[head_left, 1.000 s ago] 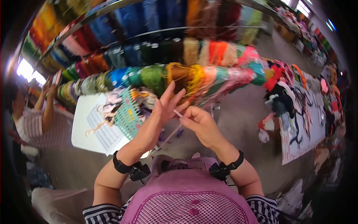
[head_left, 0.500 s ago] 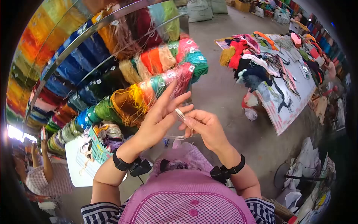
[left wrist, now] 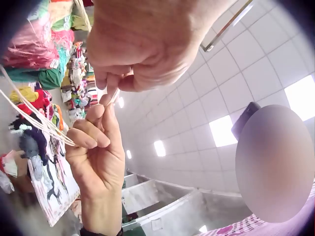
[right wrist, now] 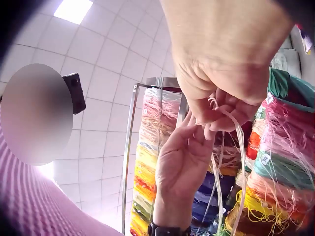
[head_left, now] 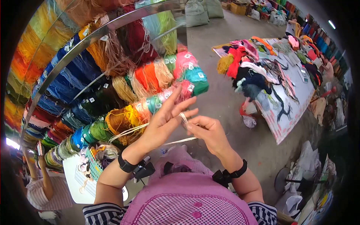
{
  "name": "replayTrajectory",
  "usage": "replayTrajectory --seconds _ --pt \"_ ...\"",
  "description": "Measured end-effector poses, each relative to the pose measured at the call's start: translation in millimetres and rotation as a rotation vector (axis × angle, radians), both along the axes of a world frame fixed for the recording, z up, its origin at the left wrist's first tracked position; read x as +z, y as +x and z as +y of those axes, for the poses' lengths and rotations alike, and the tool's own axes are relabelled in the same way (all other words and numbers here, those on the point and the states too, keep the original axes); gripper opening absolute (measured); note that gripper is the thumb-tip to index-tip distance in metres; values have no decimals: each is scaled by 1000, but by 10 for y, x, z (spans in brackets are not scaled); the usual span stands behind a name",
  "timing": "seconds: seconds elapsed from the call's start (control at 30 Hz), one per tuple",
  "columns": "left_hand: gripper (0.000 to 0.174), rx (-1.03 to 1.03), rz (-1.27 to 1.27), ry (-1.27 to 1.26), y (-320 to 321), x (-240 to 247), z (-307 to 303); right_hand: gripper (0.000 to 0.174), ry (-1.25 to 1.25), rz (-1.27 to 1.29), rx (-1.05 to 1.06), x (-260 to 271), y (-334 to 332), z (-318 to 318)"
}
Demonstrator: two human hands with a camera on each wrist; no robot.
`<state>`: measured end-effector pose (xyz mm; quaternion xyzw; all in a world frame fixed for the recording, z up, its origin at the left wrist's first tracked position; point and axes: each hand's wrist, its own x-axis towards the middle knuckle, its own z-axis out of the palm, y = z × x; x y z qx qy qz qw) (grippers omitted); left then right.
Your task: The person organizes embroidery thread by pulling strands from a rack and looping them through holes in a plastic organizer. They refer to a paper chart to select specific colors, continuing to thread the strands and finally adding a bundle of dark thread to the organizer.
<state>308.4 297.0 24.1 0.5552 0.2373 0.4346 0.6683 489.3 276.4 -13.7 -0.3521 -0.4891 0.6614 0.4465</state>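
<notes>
Cream threads run between the fingertips of both hands at the middle of the head view. My left hand, with some fingers extended and spread, pinches them near its fingertips. From the right, my right hand grips them between thumb and curled fingers. A length of thread passes behind the left wrist, and another stretches below the hands. In the left wrist view strands trail from the curled fingers of my right hand. In the right wrist view strands hang down beside my left hand.
Racks of coloured yarn skeins fill the left side. A table piled with yarn stands at the right. At lower left are a white table, a green basket and another person. Sacks stand at the back.
The head view has swung right, bringing the yarn table nearer the middle. The hands stay close together, and longer lengths of cream thread now show behind the left wrist and below the hands.
</notes>
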Motion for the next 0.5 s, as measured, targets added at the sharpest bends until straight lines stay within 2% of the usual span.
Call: replayTrajectory --seconds 0.03,0.07,0.13,0.17,0.2,0.23,0.3,0.33,0.37,0.4,0.47,0.5 --pt "75 -21 -5 -40 -48 -24 75 15 4 -23 14 -23 -49 71" --pt "67 -15 68 -94 -110 -48 152 15 7 -20 28 -77 -57 143" --pt "49 -16 328 -256 -318 -249 420 16 -213 -65 217 -211 76 272" --pt "40 39 428 -274 -473 -323 583 18 -297 -49 183 -224 166 297" --pt "33 89 530 -291 -613 -356 741 16 -377 77 126 -372 321 336" --pt "27 249 526 -243 -675 -361 836 15 -458 205 63 -613 527 378" --pt "26 313 621 -174 -850 -445 1134 8 -611 227 -220 -1123 1103 430" --pt "25 386 713 -98 -911 -486 1299 6 -634 162 -416 -1259 1415 391" --pt "25 387 713 -104 -913 -508 1441 13 -665 136 -698 -1439 1743 362" --pt "24 457 806 -43 -878 -529 1577 7 -661 352 -777 -1709 2244 275" --pt "23 523 902 15 -813 -631 1821 6 -580 404 -1139 -1649 2800 105" --pt "23 595 980 176 -786 -717 1949 8 -509 477 -1187 -1616 3018 7"
